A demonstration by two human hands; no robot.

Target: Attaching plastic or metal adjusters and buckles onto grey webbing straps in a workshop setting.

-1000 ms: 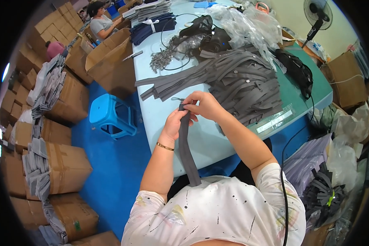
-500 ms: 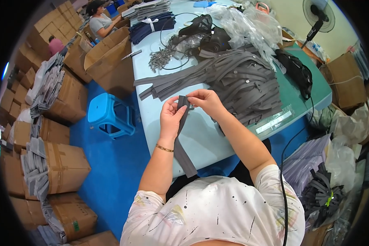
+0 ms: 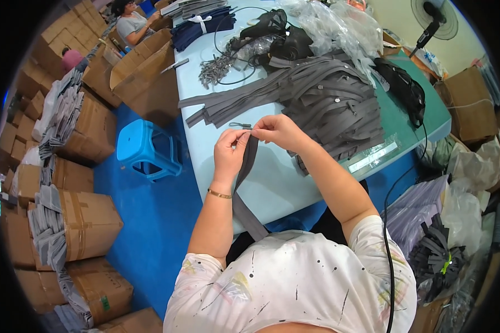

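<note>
A long dark grey zipper (image 3: 248, 213) hangs from my fingertips over the near left part of the table, its lower end reaching my shirt. My left hand (image 3: 229, 152) pinches its top end between thumb and fingers. Close against it, my right hand (image 3: 276, 133) pinches the same end, fingertips almost touching the left ones. Just beyond the left fingers shows a small dark looped zipper pull (image 3: 240, 125); I cannot tell whether it lies on the table or is attached. Beyond my hands, a large heap of similar grey zippers (image 3: 333, 105) covers the table.
On the light table (image 3: 283, 191) are a pile of small metallic-looking pieces (image 3: 214, 71), black bags (image 3: 289, 44) and clear plastic (image 3: 339, 28). A blue stool (image 3: 136, 141) and cartons (image 3: 91, 222) stand left. A black cable (image 3: 388, 250) passes my right arm. Another person (image 3: 132, 25) sits far left.
My hands have drawn closer together at the zipper's top end. The zipper has turned and bends more below my fingers. The looped pull now shows beyond my left fingers.
</note>
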